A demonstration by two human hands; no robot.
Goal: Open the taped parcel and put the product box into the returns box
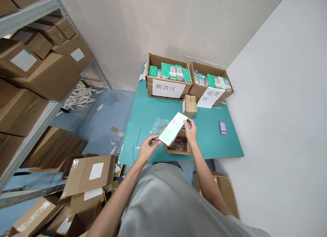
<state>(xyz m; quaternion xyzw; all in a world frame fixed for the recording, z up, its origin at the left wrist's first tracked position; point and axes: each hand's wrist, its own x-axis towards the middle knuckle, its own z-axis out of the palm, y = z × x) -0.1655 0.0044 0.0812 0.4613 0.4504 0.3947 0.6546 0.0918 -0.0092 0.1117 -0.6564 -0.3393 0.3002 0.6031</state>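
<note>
A slim pale green and white product box (173,128) with small red print is held tilted between my two hands. My left hand (148,147) pinches its lower left corner, and my right hand (190,129) grips the upper right end. Directly beneath it stands an open cardboard box (179,152) with clear plastic wrap (180,144) inside; the product box hides part of it. Crumpled clear film (159,125) lies on the table to the left. Just beyond my right hand is a small taped carton (189,106).
Two large cartons with handwritten paper signs, a left carton (150,90) and a right carton (192,91), hold several green boxes at the table's back. A phone (222,127) lies right on the green table (209,141). Shelves of cartons (51,73) and piled boxes (89,172) stand left.
</note>
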